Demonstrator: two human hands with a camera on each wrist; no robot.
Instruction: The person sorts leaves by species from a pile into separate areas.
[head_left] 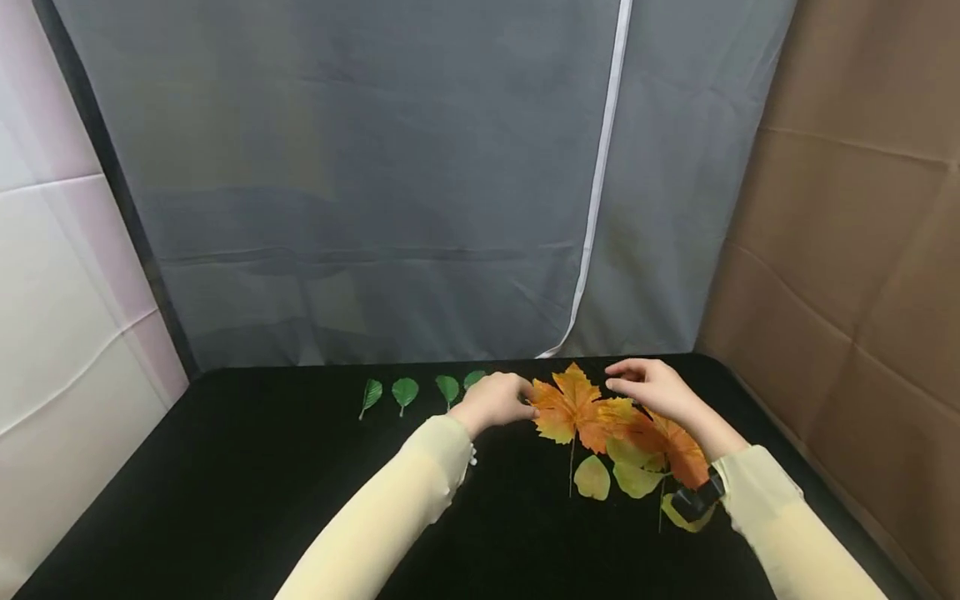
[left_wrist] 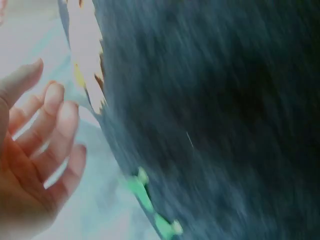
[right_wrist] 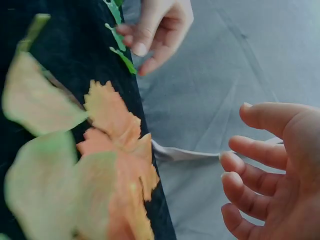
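Head view: black table [head_left: 247, 483] in front of a grey cloth backdrop [head_left: 375, 183] with a white zipper strip [head_left: 600, 167], brown panel [head_left: 862, 208] on the right, white wall on the left. Both arms in pale yellow sleeves reach to the far table edge.

Left hand [head_left: 495, 402] sits by the left lobe of the orange maple leaf [head_left: 572, 407], fingertips at or touching its edge; contact can't be confirmed. Fingers loosely curled, holding nothing. Right hand [head_left: 654, 390] hovers over the right side of the maple leaf pile, fingers relaxed, slightly bent, nothing held.

A second orange maple leaf [head_left: 678, 450] lies partly under the right wrist, overlapping yellow-green leaves [head_left: 592, 478] just in front. Row of four small green leaves [head_left: 405, 390] along the far edge, left of the left hand, the nearest one just beside it. Black band [head_left: 697, 500] on the right wrist.

Left wrist view, heavily blurred: only it shows the left hand [left_wrist: 35, 165] palm side, fingers spread a little and nearly straight, empty. Green leaf smears [left_wrist: 150, 200] at the table edge.

Right wrist view: shows the right hand [right_wrist: 275, 165] palm, fingers gently curled and apart, empty, raised clear of the table. Also the orange maple leaf [right_wrist: 112, 120] from the side, the pale yellow-green leaves [right_wrist: 35, 105] blurred up close, and the left hand [right_wrist: 160, 25] beyond next to the small green leaves [right_wrist: 120, 45].

No readable writing, labels or brands in any view.
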